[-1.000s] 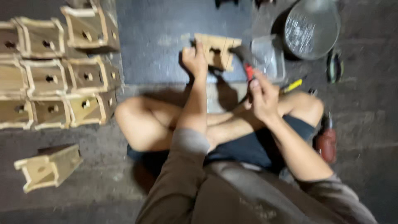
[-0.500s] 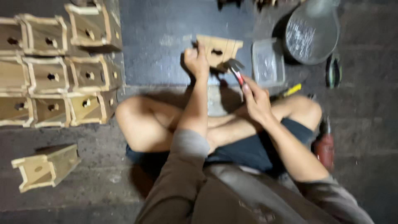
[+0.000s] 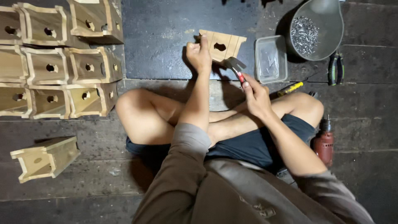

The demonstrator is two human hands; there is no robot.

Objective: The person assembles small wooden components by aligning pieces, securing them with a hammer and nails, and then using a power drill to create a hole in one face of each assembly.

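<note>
Lying flat on the dark mat (image 3: 166, 41) in front of the crossed legs, a small wooden panel (image 3: 224, 45) with a keyhole-shaped cutout is pinned down at its near left corner by the left hand (image 3: 199, 54), fingers pressed on the wood. A hammer (image 3: 234, 66) with a red grip is clenched in the right hand (image 3: 256, 96), its metal head raised just beside the panel's lower right edge.

The panel is judged to be light, stiff and thin, likely to skid on the mat if not pressed, and liable to split near the cutout or the grooved edges; a hold at a solid corner, away from the opening, appears soundest.

To the right of the panel, a clear plastic tub (image 3: 271, 58) is seen with a thin scatter of small nails on its bottom. Beyond it, a grey round bowl (image 3: 321, 29) holds a heap of nails toward its far side. Pliers (image 3: 336, 68) with striped handles, a yellow-handled tool (image 3: 290, 88) and a dark red power drill (image 3: 324, 141) lie near the right knee. Finished wooden boxes (image 3: 58, 66) with round holes are stacked at the left, and one more box (image 3: 45, 157) lies apart.
</note>
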